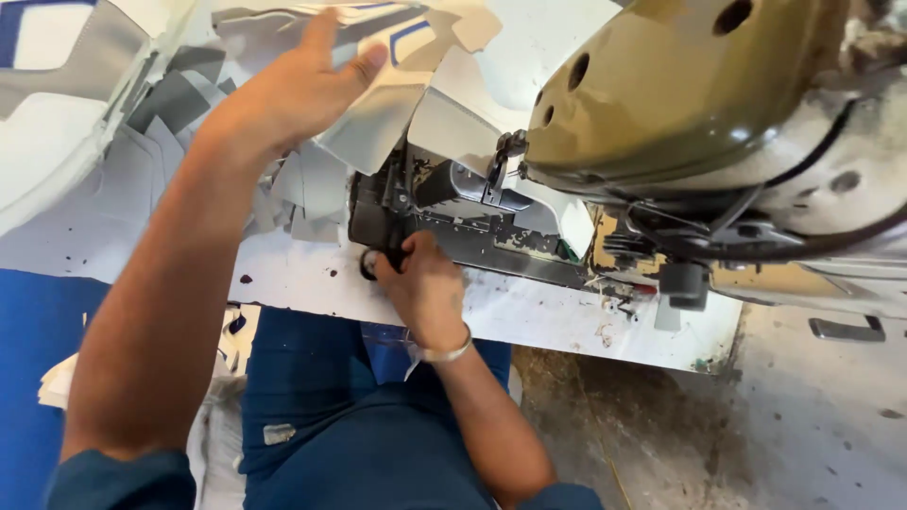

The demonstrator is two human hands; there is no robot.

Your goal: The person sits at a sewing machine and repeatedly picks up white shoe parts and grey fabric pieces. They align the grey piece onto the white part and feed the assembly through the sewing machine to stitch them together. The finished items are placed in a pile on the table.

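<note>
Left hand point(293, 90) lies flat, grip open, on the fabric point(378, 113); keep it smooth (no bunching). Right hand point(425, 283), grip closed on scissors point(378, 260), should snip close beside the machine point(680, 104).

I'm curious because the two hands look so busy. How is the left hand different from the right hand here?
The left hand is spread flat and open on the grey and white fabric pieces; the right hand is curled shut around a small dark tool at the sewing machine. The left hand reaches far up the table; the right hand stays near the table's edge. The right wrist wears a silver bangle; the left is bare. Both arms have blue sleeves.
</note>
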